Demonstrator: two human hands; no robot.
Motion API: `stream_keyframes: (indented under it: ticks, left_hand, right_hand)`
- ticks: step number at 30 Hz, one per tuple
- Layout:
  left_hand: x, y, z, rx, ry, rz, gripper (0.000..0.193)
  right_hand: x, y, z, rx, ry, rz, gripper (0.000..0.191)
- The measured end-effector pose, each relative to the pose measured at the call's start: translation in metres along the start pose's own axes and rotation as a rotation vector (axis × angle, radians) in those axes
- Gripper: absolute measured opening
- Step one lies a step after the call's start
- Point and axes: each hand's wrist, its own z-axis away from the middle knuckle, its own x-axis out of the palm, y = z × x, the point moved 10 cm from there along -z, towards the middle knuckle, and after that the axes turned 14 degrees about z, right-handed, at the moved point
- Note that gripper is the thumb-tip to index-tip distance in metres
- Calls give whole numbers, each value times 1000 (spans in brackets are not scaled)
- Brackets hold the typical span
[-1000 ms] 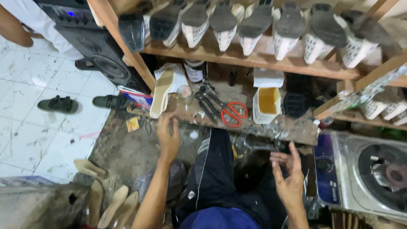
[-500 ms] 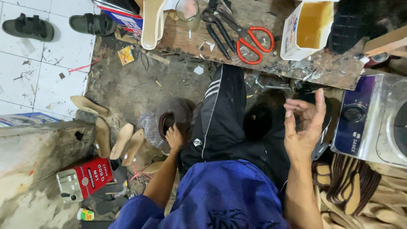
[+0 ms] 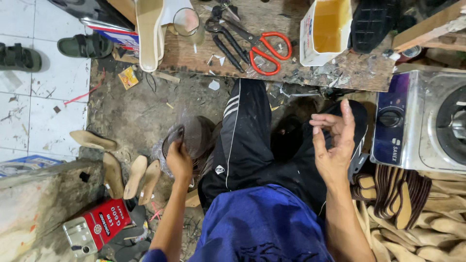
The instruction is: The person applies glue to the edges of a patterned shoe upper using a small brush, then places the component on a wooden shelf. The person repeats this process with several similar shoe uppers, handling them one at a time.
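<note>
My left hand (image 3: 178,160) reaches down to the floor beside my left leg. It grips the edge of a dark round bundle wrapped in clear plastic (image 3: 194,133). My right hand (image 3: 332,143) hovers above my right knee, palm up, fingers apart, holding nothing. I sit in black track trousers (image 3: 247,140) and a blue shirt. On the wooden bench (image 3: 349,73) ahead lie red-handled scissors (image 3: 269,51) and black shears (image 3: 224,38).
The bench also holds a white box with a yellow inside (image 3: 326,26), a glass (image 3: 187,22), a beige insole (image 3: 148,31) and a black sole (image 3: 371,22). A gas stove (image 3: 422,121) stands right, stacked soles (image 3: 395,194) below it. Beige insoles (image 3: 138,177) and a red tin (image 3: 97,224) lie left.
My left hand came down from the bench to the floor and took hold of the plastic-wrapped bundle. The view tilted downward. My right hand stayed raised and open.
</note>
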Motion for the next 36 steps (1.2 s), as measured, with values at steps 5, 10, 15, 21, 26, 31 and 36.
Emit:
stream_keyframes:
  ticks: [5,10,15,21,26,31,36]
  left_hand:
    - [-27,106,36,260,-167,232,17]
    - [-13,193,100,640,-421,273,32]
    - [-22,200,119,611,-250,419,39]
    - [78,138,148,-1048,-905,1887,88]
    - [47,172,139,-638,-1153,2102,78]
    - [24,180,128,-589,-1057,1836,73]
    - [19,192,130,-98,-1140,1158,35]
  right_hand:
    - [23,-11,5,71,-115,-288,85]
    - [28,-58,21,84,-110,-745,107]
    - [-17,-89,33,91,129,-798,112]
    - [-59,-88,56,123,273,-901,107]
    - [-64,-92,73,1,321,-622,107]
    - [-65,-97,84,-2,329,-197,110]
    - [-70,-103,86,-44,227,-147,111]
